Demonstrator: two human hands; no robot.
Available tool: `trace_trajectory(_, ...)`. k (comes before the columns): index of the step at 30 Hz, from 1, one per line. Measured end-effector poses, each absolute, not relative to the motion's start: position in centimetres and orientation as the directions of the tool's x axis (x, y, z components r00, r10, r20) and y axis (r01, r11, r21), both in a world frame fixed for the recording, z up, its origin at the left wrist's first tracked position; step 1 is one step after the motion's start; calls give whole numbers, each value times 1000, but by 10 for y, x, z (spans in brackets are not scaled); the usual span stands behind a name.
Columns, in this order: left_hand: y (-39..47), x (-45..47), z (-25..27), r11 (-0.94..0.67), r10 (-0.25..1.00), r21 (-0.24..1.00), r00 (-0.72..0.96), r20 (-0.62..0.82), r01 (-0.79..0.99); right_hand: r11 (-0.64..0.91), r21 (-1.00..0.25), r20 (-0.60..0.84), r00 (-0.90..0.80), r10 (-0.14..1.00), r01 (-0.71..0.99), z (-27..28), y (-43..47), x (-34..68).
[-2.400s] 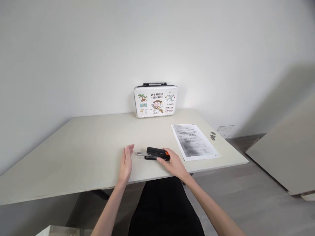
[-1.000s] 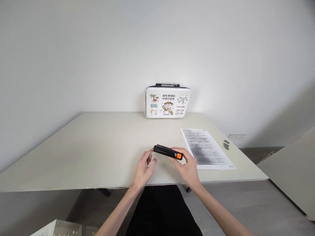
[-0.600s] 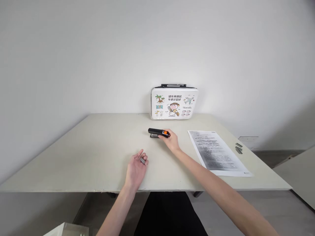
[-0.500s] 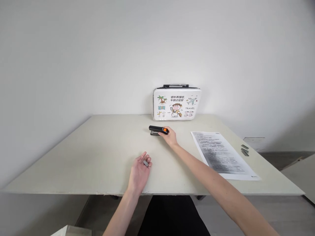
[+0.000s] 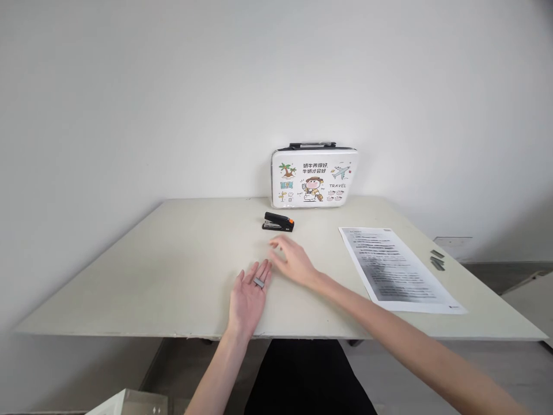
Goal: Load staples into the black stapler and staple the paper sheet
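Observation:
My left hand lies palm up near the front of the table, fingers stretched out. Across those fingers rests a short grey strip of staples, held up but not gripped. Just beyond and to the right, my right hand hovers palm down with its fingers apart, slightly blurred and holding nothing. A black stapler with an orange button stands on the table beyond my right hand, apart from it.
A white cartoon-printed case with a black handle stands against the wall. On the right lie a printed sheet and several grey staple strips. The table has its front edge close to my body.
My right hand has let go of the stapler and come back toward my left hand. The stapler now sits on the table. My left fingers have straightened under the staple strip.

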State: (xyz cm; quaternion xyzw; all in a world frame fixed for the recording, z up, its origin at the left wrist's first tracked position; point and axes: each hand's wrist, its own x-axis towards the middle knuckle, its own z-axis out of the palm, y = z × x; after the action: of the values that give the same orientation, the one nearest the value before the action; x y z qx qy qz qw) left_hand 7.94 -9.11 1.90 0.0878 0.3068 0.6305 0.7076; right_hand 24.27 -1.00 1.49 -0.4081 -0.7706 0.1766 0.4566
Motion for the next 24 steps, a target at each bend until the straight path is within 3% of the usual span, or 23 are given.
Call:
trace_trajectory(3,-90,78,14,202,953,555,30,-303,-807,696,-489,526,-460,716,526,14,-58,229)
trace_trajectory(8,-88,78,12,190,972,701,33,-232,-687,630,-485,496,-402,770,607,7,-82,211)
trace_trajectory(14,-90,86,28,204,965,680,28,-260,-704,603,-513,510,-348,787,610,8,-87,268)
trace_trajectory(17,-91,89,34,184,961,670,-11,-276,-719,511,-537,496,-239,835,670,5,-91,346)
trace_trajectory(20,-90,91,36,179,961,678,-20,-275,-713,285,-562,452,0,892,776,2,-94,441)
trace_trajectory(24,-89,91,36,180,964,703,-21,-267,-688,22,-536,413,239,879,844,-2,-102,556)
